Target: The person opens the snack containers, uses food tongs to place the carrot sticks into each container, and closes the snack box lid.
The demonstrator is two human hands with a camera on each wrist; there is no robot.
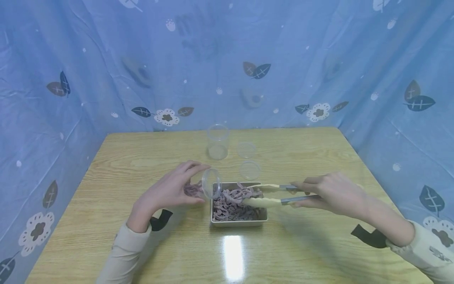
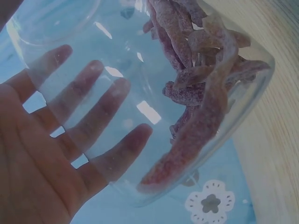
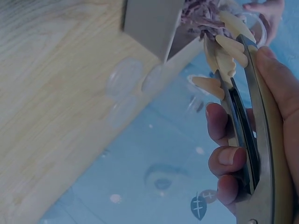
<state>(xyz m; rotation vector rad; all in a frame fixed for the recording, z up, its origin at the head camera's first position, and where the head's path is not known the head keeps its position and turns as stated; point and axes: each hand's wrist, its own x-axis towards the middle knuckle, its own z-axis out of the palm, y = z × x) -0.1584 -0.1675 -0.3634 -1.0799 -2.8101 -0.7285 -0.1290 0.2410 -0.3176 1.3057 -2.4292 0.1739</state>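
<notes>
A clear plastic tub (image 1: 211,184) is held tilted in my left hand (image 1: 170,185), its mouth turned toward a metal tray (image 1: 239,223). Through the tub's wall, the left wrist view shows several purplish-brown dried strips (image 2: 196,107) inside. More of the same strips (image 1: 234,207) fill much of the tray. My right hand (image 1: 328,194) grips a pair of tongs (image 1: 287,200) with metal arms and cream tips. Those tips stand apart, reaching in over the tray's right side among the strips. In the right wrist view, fingers and thumb (image 3: 275,84) wrap the tongs' arms.
Behind the tray, a second clear tub (image 1: 218,152) stands upright on the wooden table (image 1: 149,154). Two clear round lids (image 1: 250,170) lie flat beside it, one behind the other. A blue patterned curtain (image 1: 220,67) borders the table's back and sides.
</notes>
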